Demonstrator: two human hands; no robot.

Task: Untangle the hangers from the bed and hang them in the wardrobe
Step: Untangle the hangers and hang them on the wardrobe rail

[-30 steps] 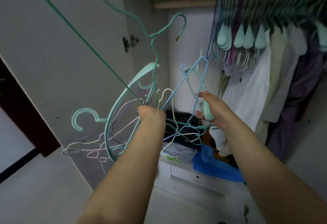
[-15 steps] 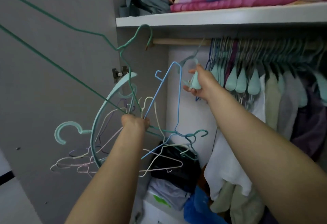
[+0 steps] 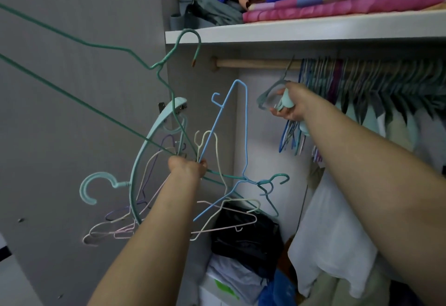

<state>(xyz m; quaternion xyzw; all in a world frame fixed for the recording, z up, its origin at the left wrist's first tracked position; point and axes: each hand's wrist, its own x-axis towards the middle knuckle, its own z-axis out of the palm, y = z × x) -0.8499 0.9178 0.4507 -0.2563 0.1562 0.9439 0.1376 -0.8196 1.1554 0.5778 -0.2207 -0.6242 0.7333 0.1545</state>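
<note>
Head view shows my right hand (image 3: 288, 105) has climbed from down by the bundle to just under the wooden rail (image 3: 255, 63), fingers clamped on one pale teal hanger (image 3: 270, 94) whose hook now reaches up at the rail's bare left stretch (whether it has caught, I cannot tell). My left hand (image 3: 187, 166) stays clenched around the tangle of hangers (image 3: 217, 160), held out in front of the wardrobe door (image 3: 84, 112). So one hanger looks freed and nearly hung, and the rest still need separating.
</note>
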